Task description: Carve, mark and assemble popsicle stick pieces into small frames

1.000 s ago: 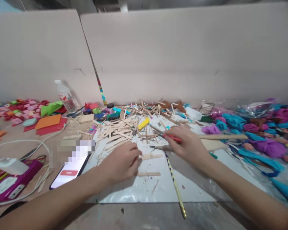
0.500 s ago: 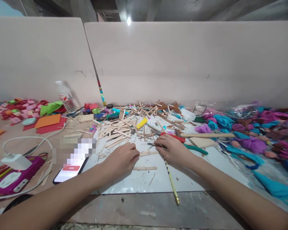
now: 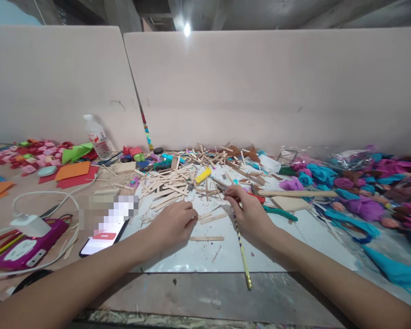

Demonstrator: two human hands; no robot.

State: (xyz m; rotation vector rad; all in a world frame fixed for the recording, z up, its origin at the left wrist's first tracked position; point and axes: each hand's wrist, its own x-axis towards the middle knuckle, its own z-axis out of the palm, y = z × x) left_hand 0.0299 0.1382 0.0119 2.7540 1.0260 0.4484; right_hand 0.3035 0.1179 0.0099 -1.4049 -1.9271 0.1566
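Note:
My left hand rests low over the white sheet, its fingers curled together. What its fingertips grip, if anything, is hidden. Right of them, a flat wooden craft stick lies on the sheet with a thin sliver alongside, and a second craft stick lies nearer to me. My right hand is closed, thumb and fingers bent toward each other; I cannot make out what is between them. A yellow patterned pencil extends from beneath that hand toward the front edge.
A heap of craft sticks lies beyond my hands, near a yellow-handled tool and green-handled pliers. At left are a phone, a purple power strip and a bottle. Coloured crepe paper covers the right side.
My right hand has lifted slightly up and away from the craft stick between my hands, uncovering its right end. My left hand has stayed almost in place. The view has shifted slightly.

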